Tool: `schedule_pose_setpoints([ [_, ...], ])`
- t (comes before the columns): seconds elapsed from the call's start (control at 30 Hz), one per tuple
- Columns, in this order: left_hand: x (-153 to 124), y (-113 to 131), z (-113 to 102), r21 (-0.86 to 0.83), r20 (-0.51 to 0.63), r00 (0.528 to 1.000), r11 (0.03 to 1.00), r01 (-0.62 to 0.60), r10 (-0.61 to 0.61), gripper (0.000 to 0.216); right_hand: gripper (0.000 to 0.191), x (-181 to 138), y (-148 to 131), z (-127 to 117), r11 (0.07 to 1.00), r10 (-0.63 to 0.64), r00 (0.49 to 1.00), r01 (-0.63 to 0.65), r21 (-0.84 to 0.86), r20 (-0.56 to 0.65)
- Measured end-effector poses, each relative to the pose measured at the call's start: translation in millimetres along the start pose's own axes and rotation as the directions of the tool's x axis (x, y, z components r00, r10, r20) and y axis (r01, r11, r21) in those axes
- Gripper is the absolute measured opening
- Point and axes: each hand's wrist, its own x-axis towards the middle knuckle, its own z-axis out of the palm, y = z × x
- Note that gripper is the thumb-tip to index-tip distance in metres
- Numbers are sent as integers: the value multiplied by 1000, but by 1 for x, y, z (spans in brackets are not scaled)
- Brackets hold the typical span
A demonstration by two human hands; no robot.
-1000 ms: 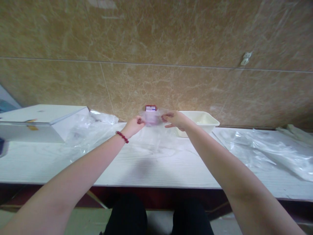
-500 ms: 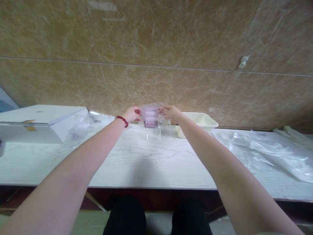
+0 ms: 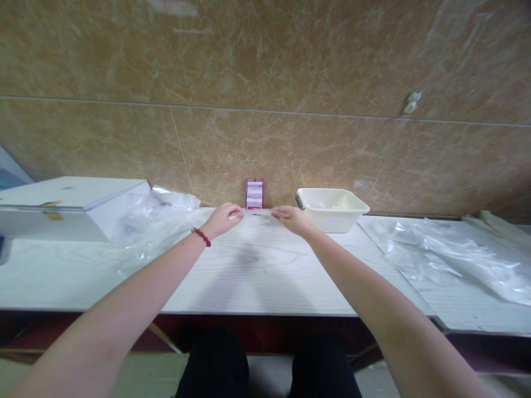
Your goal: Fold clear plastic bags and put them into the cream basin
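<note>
A person's left hand (image 3: 224, 218), a red beaded bracelet (image 3: 201, 236) at the wrist, faces the right hand (image 3: 291, 219) over a white tabletop (image 3: 257, 276), a thin translucent strip (image 3: 258, 212) between them; whether the fingers grip it cannot be made out. Just beyond, at 12 o'clock, a small red-and-white box (image 3: 254, 193) stands before a marbled wall (image 3: 265, 66). A cream tub (image 3: 334, 213) sits near the right hand at 3 o'clock, plastic sheeting (image 3: 452, 254) farther out. Crumpled clear film (image 3: 155, 226) lies at 9 o'clock, beside a large white box (image 3: 74, 204).

Single head-worn view, facing forward and down over left hand (image 3: 224, 219) and right hand (image 3: 293, 219), wall (image 3: 265, 146) beyond
</note>
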Motion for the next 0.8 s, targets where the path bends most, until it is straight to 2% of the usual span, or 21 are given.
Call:
schedule_pose_setpoints([
  [0.17, -47, -4, 27, 33, 156, 982, 993, -112, 105, 19, 24, -51, 7, 31, 996, -80, 990, 86, -39, 117],
  [0.3, -73, -10, 45, 40, 317, 927, 973, -227, 203, 18, 28, -83, 11, 51, 984, -116, 964, 145, -106, 238],
  [0.4, -86, -10, 50, 69, 369, 901, 961, -269, 226, 18, 30, -101, 9, 58, 976, -106, 947, 157, -152, 302],
  [0.5, -95, -3, 43, 126, 409, 885, 947, -295, 221, 20, 31, -115, 3, 54, 965, -46, 935, 132, -225, 352],
  [0.6, -99, 8, 32, 166, 446, 870, 935, -313, 212, 34, 42, -120, -6, 38, 950, -17, 910, 144, -277, 415],
  [0.67, -97, 18, 29, 146, 436, 874, 942, -303, 213, 34, 49, -115, -10, 28, 955, -27, 901, 151, -254, 433],
  [0.73, -93, 27, 35, 122, 394, 896, 954, -274, 207, 31, 45, -105, -11, 25, 974, -50, 918, 132, -184, 394],
  [0.8, -89, 34, 50, 134, 350, 919, 961, -243, 183, 32, 41, -91, -8, 32, 990, -74, 941, 109, -88, 330],
])
